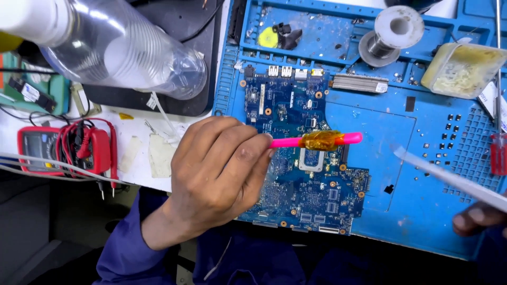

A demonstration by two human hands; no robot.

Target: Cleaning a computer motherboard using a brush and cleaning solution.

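Observation:
My left hand (216,177) grips a pink stick (317,140) wrapped at its middle with amber tape, holding it level over a blue circuit board (298,158). The stick's tip hangs above the board's square silver chip socket (311,159). The board lies on a blue work mat (401,158). At the lower right, my right hand (478,217) shows only its fingertips, pinching a long thin white strip (449,178) that slants up and left over the mat.
A solder spool (391,32), a tub of yellowish paste (463,68) and a red-handled screwdriver (497,148) sit at the mat's far and right side. A clear plastic bottle (121,45) lies top left, with a red multimeter (39,150) and leads at the left edge.

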